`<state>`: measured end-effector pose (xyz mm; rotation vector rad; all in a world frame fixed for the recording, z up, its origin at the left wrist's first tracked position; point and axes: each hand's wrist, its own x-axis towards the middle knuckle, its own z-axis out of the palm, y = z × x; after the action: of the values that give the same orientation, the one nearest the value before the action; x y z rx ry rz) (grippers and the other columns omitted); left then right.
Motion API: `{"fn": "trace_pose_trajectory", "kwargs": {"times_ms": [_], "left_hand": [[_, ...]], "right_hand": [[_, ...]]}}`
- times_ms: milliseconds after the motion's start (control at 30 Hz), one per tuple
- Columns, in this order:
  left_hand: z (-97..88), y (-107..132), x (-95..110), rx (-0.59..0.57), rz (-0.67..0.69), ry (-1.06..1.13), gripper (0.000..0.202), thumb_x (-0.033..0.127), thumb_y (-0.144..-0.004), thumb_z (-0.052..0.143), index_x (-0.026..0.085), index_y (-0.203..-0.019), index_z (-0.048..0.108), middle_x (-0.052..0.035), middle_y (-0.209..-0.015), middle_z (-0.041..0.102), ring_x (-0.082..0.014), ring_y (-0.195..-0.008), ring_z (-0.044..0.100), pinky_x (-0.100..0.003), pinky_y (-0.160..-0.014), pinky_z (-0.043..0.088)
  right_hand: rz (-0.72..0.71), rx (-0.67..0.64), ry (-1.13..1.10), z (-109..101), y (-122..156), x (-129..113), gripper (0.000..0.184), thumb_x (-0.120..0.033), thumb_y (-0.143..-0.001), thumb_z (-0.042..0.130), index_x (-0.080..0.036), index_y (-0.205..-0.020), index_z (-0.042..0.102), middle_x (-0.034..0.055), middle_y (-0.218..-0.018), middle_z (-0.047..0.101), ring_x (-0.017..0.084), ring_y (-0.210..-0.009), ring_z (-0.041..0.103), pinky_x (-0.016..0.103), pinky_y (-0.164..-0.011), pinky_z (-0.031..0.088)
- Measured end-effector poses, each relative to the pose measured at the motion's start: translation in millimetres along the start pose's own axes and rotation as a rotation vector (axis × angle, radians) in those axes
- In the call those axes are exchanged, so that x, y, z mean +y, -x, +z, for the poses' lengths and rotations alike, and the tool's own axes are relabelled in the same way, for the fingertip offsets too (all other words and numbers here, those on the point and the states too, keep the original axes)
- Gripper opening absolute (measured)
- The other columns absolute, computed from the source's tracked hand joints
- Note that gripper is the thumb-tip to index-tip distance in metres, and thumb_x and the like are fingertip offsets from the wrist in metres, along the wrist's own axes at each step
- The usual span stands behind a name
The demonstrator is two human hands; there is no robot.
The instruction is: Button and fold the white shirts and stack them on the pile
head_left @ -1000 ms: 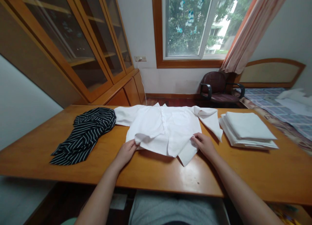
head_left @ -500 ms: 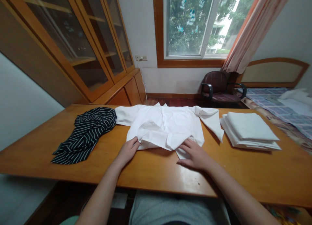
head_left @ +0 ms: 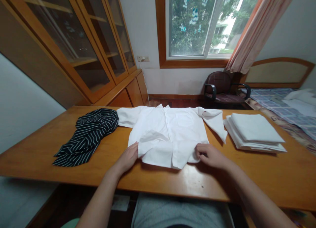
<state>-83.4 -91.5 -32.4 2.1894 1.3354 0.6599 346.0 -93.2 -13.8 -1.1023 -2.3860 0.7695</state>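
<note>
A white shirt (head_left: 170, 132) lies spread on the wooden table (head_left: 158, 178), collar away from me, sleeves out to both sides. My left hand (head_left: 128, 157) pinches the near left corner of its hem. At the near right corner, my right hand (head_left: 211, 155) is closed on the hem. The hem sits slightly lifted and bunched between the two hands.
A black striped garment (head_left: 89, 131) lies crumpled left of the shirt. A stack of folded white cloths (head_left: 254, 134) sits at the right. Behind the table are a glass-door cabinet (head_left: 81, 47), a dark armchair (head_left: 222, 89), a window and a bed (head_left: 288, 106).
My right hand moved from the middle of the hem out to its right corner and gripped it. The shirt's lower edge is pulled flatter and nearer me; my left hand stayed in place.
</note>
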Motion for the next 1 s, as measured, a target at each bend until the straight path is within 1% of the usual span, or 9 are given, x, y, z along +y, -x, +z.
{"fn": "trace_pose_trajectory", "kwargs": {"times_ms": [100,167,233,333,467,600,767,867,1000], "left_hand": [[-1.6,2.7,1.1,-0.069,0.020,-0.016,0.041,0.040,-0.101,0.039,0.023,-0.115,0.073,-0.0073,-0.109,0.074,-0.0235,-0.108,0.064,-0.047,-0.119,0.033],[-2.6,4.2,3.5,-0.122,0.025,-0.033,0.036,0.042,-0.099,0.046,0.026,-0.113,0.075,-0.0050,-0.106,0.073,-0.0221,-0.106,0.064,-0.048,-0.124,0.025],[-3.0,5.0,8.0,-0.142,0.035,-0.053,0.032,0.044,-0.098,0.051,0.027,-0.106,0.076,-0.0044,-0.105,0.071,-0.0214,-0.106,0.063,-0.049,-0.125,0.020],[-1.5,4.1,18.5,-0.118,0.048,-0.096,0.030,0.043,-0.096,0.054,0.025,-0.092,0.077,-0.0042,-0.101,0.070,-0.0209,-0.103,0.062,-0.049,-0.125,0.019],[4.0,0.3,35.8,-0.110,0.075,-0.155,0.024,0.041,-0.095,0.056,0.024,-0.097,0.074,-0.0050,-0.104,0.068,-0.0220,-0.106,0.060,-0.050,-0.121,0.025],[7.0,-0.4,46.0,-0.027,0.108,-0.219,0.021,0.035,-0.095,0.055,0.024,-0.103,0.071,-0.0064,-0.106,0.066,-0.0231,-0.105,0.059,-0.042,-0.105,0.043],[-3.6,10.9,39.1,0.174,-0.091,-0.338,0.019,0.024,-0.092,0.046,0.021,-0.081,0.061,-0.0048,-0.083,0.061,-0.0213,-0.082,0.058,-0.033,-0.077,0.046],[-10.7,22.2,31.2,0.072,-0.252,-0.344,0.020,0.022,-0.086,0.048,0.022,-0.067,0.055,-0.0015,-0.071,0.059,-0.0188,-0.068,0.056,-0.030,-0.065,0.042],[-10.9,30.5,25.5,-0.040,-0.219,-0.252,0.021,0.024,-0.087,0.051,0.022,-0.069,0.062,-0.0028,-0.074,0.064,-0.0208,-0.076,0.060,-0.031,-0.070,0.044]], "right_hand": [[0.125,-0.017,-0.218,-21.4,23.6,19.2,0.024,-0.026,-0.076,0.047,-0.021,-0.052,0.044,-0.0007,-0.054,0.045,0.015,-0.057,0.045,0.027,-0.056,0.036],[0.285,-0.071,-0.367,-34.8,38.7,26.4,0.024,-0.030,-0.075,0.049,-0.020,-0.053,0.049,-0.0013,-0.051,0.045,0.013,-0.052,0.042,0.025,-0.051,0.033],[0.438,-0.152,-0.477,-45.9,48.9,27.7,0.022,-0.035,-0.076,0.055,-0.018,-0.063,0.059,-0.0026,-0.050,0.046,0.011,-0.046,0.040,0.024,-0.046,0.030],[0.521,-0.135,-0.552,-55.0,50.0,23.1,0.029,-0.044,-0.080,0.062,-0.016,-0.085,0.068,-0.0005,-0.059,0.057,0.013,-0.050,0.050,0.025,-0.048,0.040],[0.363,0.030,-0.411,-49.1,26.9,12.3,0.029,-0.045,-0.087,0.061,-0.018,-0.088,0.069,0.0043,-0.073,0.068,0.019,-0.070,0.064,0.030,-0.065,0.052],[0.115,0.044,-0.142,-27.5,-8.8,-3.2,0.021,-0.036,-0.094,0.057,-0.022,-0.095,0.073,0.0067,-0.096,0.073,0.021,-0.087,0.068,0.034,-0.082,0.055],[-0.122,0.103,0.065,6.3,-49.3,-4.3,0.028,-0.030,-0.097,0.056,-0.027,-0.122,0.068,0.0102,-0.133,0.062,0.024,-0.119,0.062,0.041,-0.104,0.051],[-0.163,0.132,0.183,24.5,-67.4,9.3,0.033,-0.033,-0.096,0.059,-0.024,-0.127,0.067,0.0139,-0.143,0.056,0.029,-0.128,0.056,0.046,-0.107,0.049],[-0.150,0.169,0.307,41.6,-81.5,27.5,0.036,-0.033,-0.096,0.059,-0.023,-0.130,0.066,0.0144,-0.143,0.056,0.033,-0.135,0.050,0.053,-0.112,0.044]]}}
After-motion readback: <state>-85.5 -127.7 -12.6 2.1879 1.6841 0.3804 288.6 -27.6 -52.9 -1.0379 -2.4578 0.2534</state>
